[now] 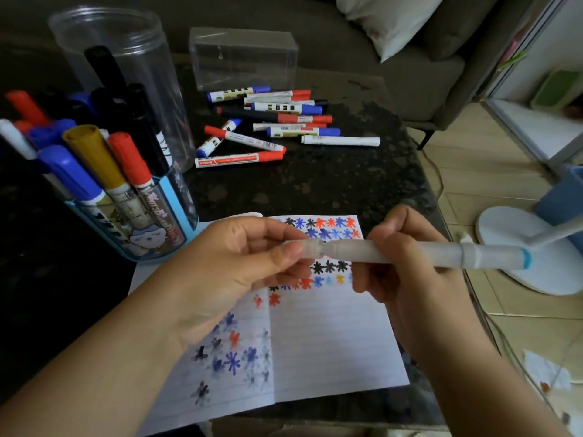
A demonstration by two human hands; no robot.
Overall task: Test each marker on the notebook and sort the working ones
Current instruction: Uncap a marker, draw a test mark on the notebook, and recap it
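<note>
Grey sofa [410,74] with white pillow [388,20], white lamp base [517,234], tiled floor [492,171]

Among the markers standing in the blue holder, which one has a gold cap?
The gold-capped marker at the front of the blue holder, standing between a blue-capped marker and a red-capped marker.

- The left hand [235,263] covers the cap end of the white marker [394,252], its fingers [285,250] blurred;
- the notebook [328,335] is partly hidden under both hands;
- print on the loose markers [271,127] is too small to read;
- the cup [135,234] hides its markers' lower barrels.

Home living room: grey sofa [362,42], cushion [388,20], tiled floor [492,197].
</note>
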